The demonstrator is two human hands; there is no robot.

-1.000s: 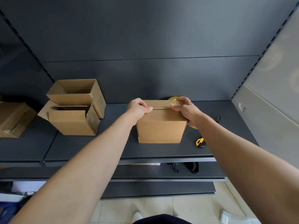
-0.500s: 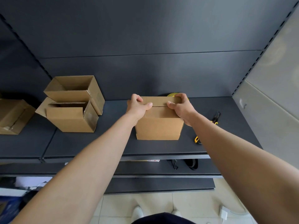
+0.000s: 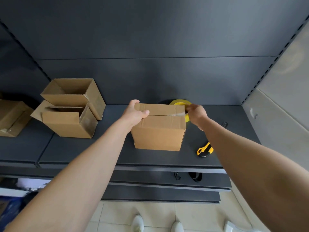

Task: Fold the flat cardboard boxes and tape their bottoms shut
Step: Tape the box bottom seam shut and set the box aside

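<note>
Box (image 3: 158, 131) stands in the middle of the shelf (image 3: 83, 151), its flaps closed on top. Left hand (image 3: 135, 114) grasps its upper left edge, with the thumb over the seam. Right hand (image 3: 196, 115) is at the right edge, by the tape roll (image 3: 179, 102); whether it holds the roll I cannot tell. Folding looks done, and taping seems only begun, with most of the seam left.

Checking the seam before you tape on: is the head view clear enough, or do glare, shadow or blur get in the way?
Head view: the box is sharp and evenly lit, with a sheen at its top right edge; the right hand is motion-blurred, so its contact with the yellow tape roll is unclear; the roll lies in shadow; wide-angle distortion bows the shelf uprights.
</note>
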